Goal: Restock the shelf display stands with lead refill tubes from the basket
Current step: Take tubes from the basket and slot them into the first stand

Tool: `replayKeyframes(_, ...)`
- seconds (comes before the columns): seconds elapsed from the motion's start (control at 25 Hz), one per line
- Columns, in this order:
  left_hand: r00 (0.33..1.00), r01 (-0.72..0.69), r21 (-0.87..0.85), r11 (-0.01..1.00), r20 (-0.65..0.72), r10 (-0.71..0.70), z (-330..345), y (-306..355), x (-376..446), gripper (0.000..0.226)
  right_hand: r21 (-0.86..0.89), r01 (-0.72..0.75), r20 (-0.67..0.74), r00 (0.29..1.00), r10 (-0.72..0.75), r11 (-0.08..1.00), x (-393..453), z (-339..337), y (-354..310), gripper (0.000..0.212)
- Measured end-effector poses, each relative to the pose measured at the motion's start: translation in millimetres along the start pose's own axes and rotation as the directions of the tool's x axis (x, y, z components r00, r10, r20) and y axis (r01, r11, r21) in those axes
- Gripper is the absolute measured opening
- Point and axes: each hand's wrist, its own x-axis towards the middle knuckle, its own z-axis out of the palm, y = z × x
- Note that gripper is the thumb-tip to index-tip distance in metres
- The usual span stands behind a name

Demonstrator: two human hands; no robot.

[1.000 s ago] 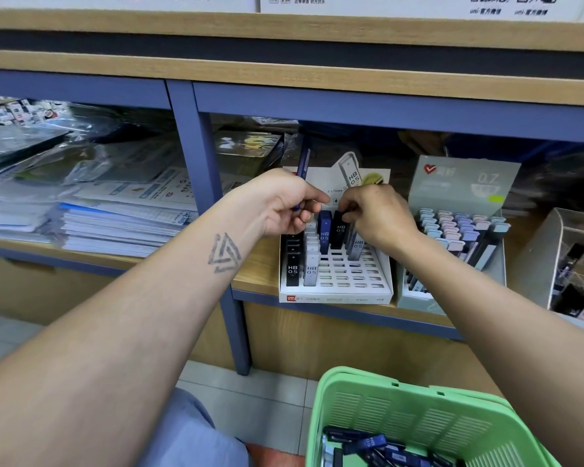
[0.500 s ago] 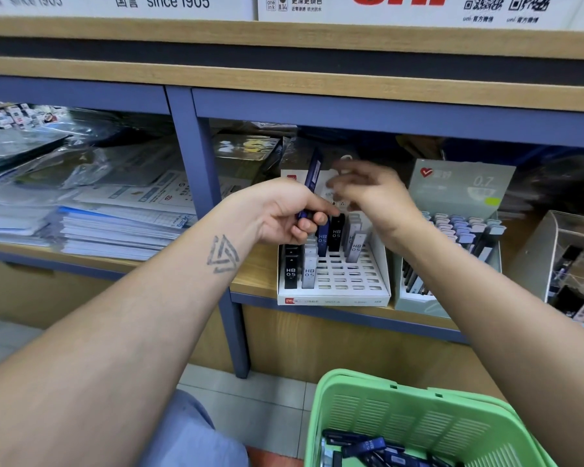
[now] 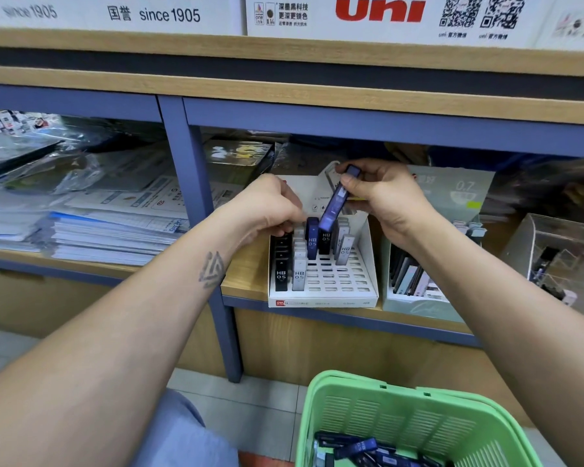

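A white slotted display stand [image 3: 365, 281] sits on the shelf and holds black, grey and blue HB 0.5 lead tubes in its back and left slots. My right hand [image 3: 390, 202] pinches a blue lead refill tube [image 3: 336, 203], tilted, with its lower end just above the stand's back rows. My left hand [image 3: 270, 207] has its fingers curled down onto the tops of the black tubes [image 3: 281, 264] in the left column, and I see nothing held in it. The green basket [image 3: 351, 380] at bottom right holds several blue tubes [image 3: 359, 448].
A pale green 0.7 stand [image 3: 418, 308] with tubes stands right of the white one, and a clear plastic box [image 3: 553, 251] is further right. Stacks of paper goods [image 3: 108, 237] fill the left bay beyond a blue upright post [image 3: 196, 183]. Tiled floor lies below.
The blue tube passed from my left hand to my right hand, which lifted from the stand's rows to take it. My left hand dropped onto the black tubes.
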Motion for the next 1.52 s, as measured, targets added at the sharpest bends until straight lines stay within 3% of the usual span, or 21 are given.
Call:
replayKeyframes(0.12,0.985,-0.145,0.25,0.957,-0.054,0.163,-0.2,-7.0,4.4,0.02,-0.032,-0.054,0.029,0.998,0.055,0.998,-2.0,-2.1,5.3,0.019)
replayKeyframes(0.24,0.971,-0.219,0.481,0.849,0.024,0.236,2.6,-8.9,7.0,0.029,-0.149,-0.012,0.028,0.999,0.017,0.989,-2.2,-4.3,10.1,0.022)
replayKeyframes(0.32,0.967,-0.243,0.577,0.78,0.085,0.239,4.7,-9.6,7.9,0.039,-0.201,-0.011,0.019,1.0,0.015,0.98,-2.4,-4.0,13.3,0.026)
replayKeyframes(0.4,0.964,-0.254,0.575,0.778,0.081,0.255,5.7,-8.3,8.8,0.042,-0.203,-0.037,0.025,0.999,0.043,0.978,-2.8,-2.1,15.3,0.022)
replayKeyframes(0.44,0.965,-0.244,0.49,0.837,0.042,0.258,5.9,-5.5,8.7,0.04,-0.218,-0.037,0.039,0.998,0.046,0.975,-3.3,-1.7,15.6,0.019)
replayKeyframes(0.52,0.987,-0.153,0.104,0.983,-0.027,0.157,7.7,3.6,5.8,0.03,-0.256,0.006,0.084,0.996,0.017,0.967,-5.0,-1.9,15.0,0.019)
replayKeyframes(0.6,0.999,0.012,-0.208,0.978,0.034,-0.005,9.2,10.4,2.2,0.026,-0.255,0.068,0.124,0.992,-0.037,0.965,-6.9,-0.9,13.5,0.023)
replayKeyframes(0.8,0.99,0.123,-0.487,0.865,0.126,-0.069,5.8,14.3,-5.5,0.002,-0.245,0.07,0.16,0.987,-0.03,0.967,-9.3,2.9,14.0,0.026)
replayKeyframes(0.88,0.996,0.093,-0.513,0.853,0.061,-0.072,1.5,13.0,-4.7,0.013,-0.195,-0.047,0.101,0.993,0.068,0.98,-9.6,-0.9,16.0,0.027)
replayKeyframes(1.0,0.997,0.064,-0.405,0.912,-0.004,-0.072,-2.2,5.6,-2.4,0.023,0.036,-0.214,0.01,0.977,0.214,0.976,-8.8,-8.0,18.1,0.025)
replayKeyframes(1.08,0.998,0.056,-0.296,0.954,-0.012,-0.062,-1.2,1.9,-3.2,0.024,0.123,-0.228,-0.006,0.973,0.23,0.966,-8.8,-9.4,18.0,0.025)
replayKeyframes(1.2,0.998,-0.026,-0.074,0.997,-0.062,0.021,3.2,-1.8,0.9,0.025,0.109,-0.171,-0.038,0.984,0.176,0.979,-9.0,-6.8,13.3,0.023)
replayKeyframes(1.28,0.988,-0.114,0.164,0.98,-0.086,0.129,5.2,-3.1,5.2,0.023,-0.019,-0.078,-0.097,0.992,0.076,0.997,-3.9,-8.2,9.2,0.023)
replayKeyframes(1.36,0.976,-0.179,0.419,0.89,-0.04,0.215,5.4,-3.7,6.8,0.025,-0.219,0.018,-0.145,0.988,-0.051,0.976,4.5,-12.5,5.2,0.025)
replayKeyframes(1.52,0.965,-0.243,0.645,0.724,0.086,0.247,7.8,-6.1,7.8,0.041,-0.666,0.158,0.034,0.983,-0.182,0.729,6.0,-5.1,7.9,0.016)
